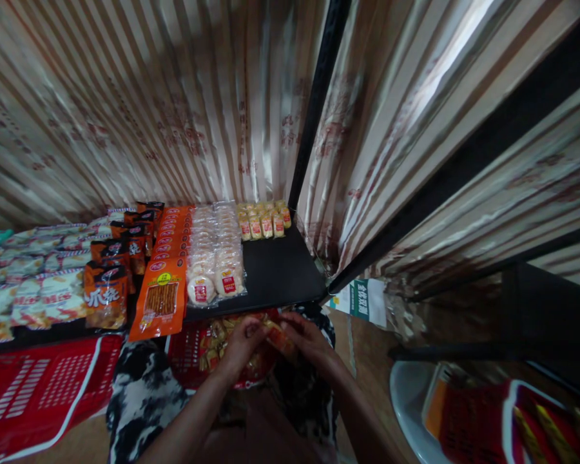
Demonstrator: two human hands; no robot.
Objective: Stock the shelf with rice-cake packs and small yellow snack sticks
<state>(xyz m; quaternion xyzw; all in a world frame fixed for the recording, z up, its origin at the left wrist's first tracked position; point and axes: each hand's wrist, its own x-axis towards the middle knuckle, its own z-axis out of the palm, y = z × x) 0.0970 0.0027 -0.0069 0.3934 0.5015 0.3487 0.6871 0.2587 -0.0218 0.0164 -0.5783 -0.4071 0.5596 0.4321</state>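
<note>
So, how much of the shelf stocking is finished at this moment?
Done: rows of snack packets cover the black shelf from the left up to the small yellow packets. In hand: both hands, left and right, hold small packets over the red plastic basket. Left: the shelf's bare right front.

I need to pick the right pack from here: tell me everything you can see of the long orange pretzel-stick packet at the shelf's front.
The long orange pretzel-stick packet is glossy plastic, with a clear window showing thin brown sticks, a red logo and a round yellow-green badge above. It lies flat on the black shelf, its lower edge overhanging the front, heading a row of like packs. No hand touches it.
</note>
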